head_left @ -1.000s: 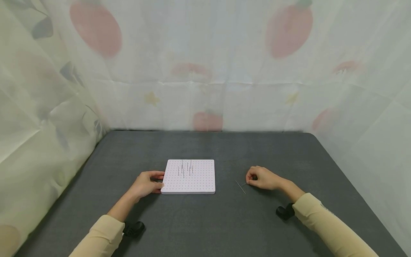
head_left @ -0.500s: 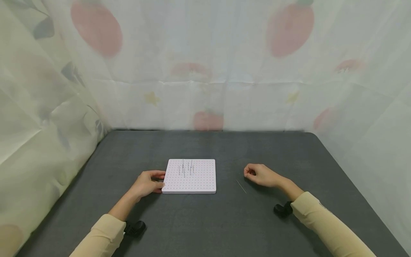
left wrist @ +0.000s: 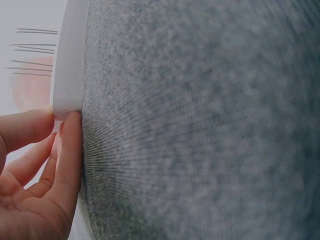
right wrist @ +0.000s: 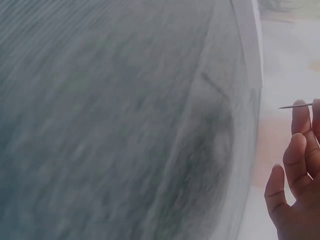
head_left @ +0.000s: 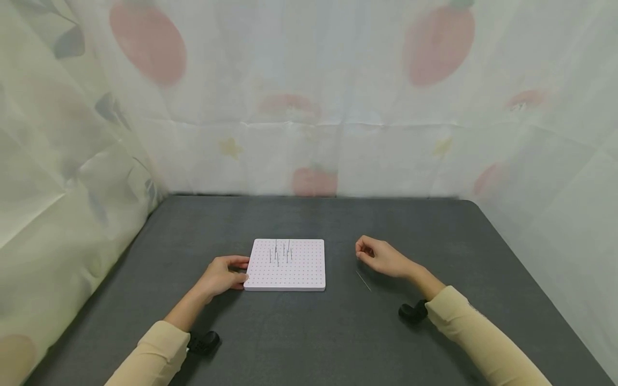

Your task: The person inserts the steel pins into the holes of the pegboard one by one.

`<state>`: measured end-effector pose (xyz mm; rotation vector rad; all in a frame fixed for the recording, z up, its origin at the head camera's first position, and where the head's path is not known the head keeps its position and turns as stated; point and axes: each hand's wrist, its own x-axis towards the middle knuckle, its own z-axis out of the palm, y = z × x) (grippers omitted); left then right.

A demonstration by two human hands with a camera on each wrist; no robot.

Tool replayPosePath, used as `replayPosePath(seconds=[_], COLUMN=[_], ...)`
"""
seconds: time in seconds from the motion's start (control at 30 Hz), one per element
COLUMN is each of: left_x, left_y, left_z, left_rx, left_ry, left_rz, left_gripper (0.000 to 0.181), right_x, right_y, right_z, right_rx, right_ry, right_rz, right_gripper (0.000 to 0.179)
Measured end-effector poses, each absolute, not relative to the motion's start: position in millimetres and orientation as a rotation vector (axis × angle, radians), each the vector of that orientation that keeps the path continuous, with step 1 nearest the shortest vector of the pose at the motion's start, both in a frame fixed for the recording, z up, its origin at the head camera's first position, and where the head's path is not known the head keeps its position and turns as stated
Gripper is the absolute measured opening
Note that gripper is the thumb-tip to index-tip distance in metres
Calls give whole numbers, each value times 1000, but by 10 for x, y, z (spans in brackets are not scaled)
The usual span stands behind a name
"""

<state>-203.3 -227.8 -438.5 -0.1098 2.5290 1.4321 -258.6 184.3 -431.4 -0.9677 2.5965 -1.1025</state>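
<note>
A white pegboard (head_left: 304, 274) dotted with rows of small holes lies flat on the dark tabletop. Several thin metal pins (left wrist: 35, 45) stand upright in its far left part. My left hand (head_left: 219, 277) grips the board's left edge near the front corner, thumb on top and fingers at the side and underneath. To the right of the board, my right hand (head_left: 383, 258) is raised over the table. Between its thumb and index fingertip it pinches a metal pin (right wrist: 290, 106), whose tip pokes out in the right wrist view. The other fingers are loosely bent.
One loose pin (head_left: 363, 280) lies on the table (head_left: 309, 338) just below the right hand. Printed fabric curtains (head_left: 241, 171) hang along the back and both sides. A black wrist device (head_left: 412, 313) sits under each forearm.
My right hand has lifted one of two loose pins off the table and moved up and left toward the board. The left hand stays at the board's edge.
</note>
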Motion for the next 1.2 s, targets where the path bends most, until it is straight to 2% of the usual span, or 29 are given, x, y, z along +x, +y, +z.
replayPosePath(seconds=[1.2], left_x=[-2022], left_y=[-2249], left_z=[-4332], left_rx=[-119], left_ry=[2522], left_rz=[1434], left_gripper=[51], right_x=[-2566], right_y=[887], right_z=[-4319], right_rx=[-995], right_ry=[2754], right_rz=[-1233], right_gripper=[5])
